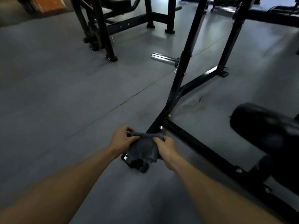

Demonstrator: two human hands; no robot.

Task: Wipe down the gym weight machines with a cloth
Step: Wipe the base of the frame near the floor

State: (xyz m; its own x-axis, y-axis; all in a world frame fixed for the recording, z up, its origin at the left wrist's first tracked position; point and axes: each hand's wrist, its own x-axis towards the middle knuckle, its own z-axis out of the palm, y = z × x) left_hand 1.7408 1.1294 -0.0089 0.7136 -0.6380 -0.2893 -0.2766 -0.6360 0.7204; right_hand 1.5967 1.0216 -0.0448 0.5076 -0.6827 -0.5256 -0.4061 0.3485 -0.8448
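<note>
Both hands hold the grey cloth (143, 147) low over the floor (64, 94), near the middle of the view: the left hand (122, 139) pinches its far left corner with curled fingers, and the right hand (165, 147) grips its right edge, fingers folded into the fabric. The cloth hangs bunched between them, just in front of the near foot (137, 164) of the black frame (176, 75), whose rubber cap shows under the cloth's lower edge. By my reading the person is refolding or spreading the cloth before wiping the base bars. The main risk is a poor hold: with the cloth gathered in a lump, only a small patch would meet the metal and the wipe would leave streaks or skip the joint with its bolts (160, 127). Those bolt heads could also snag the fabric as it is dragged along the bar. A loose corner trailing on the floor would pick up grit and carry it onto the frame. Farther off, the chrome peg (163, 57) juts left from the upright at a height where a head or shoulder leaning in could strike it. The black pad (262, 125) at the right crowds the right arm's reach along the near bar.
</note>
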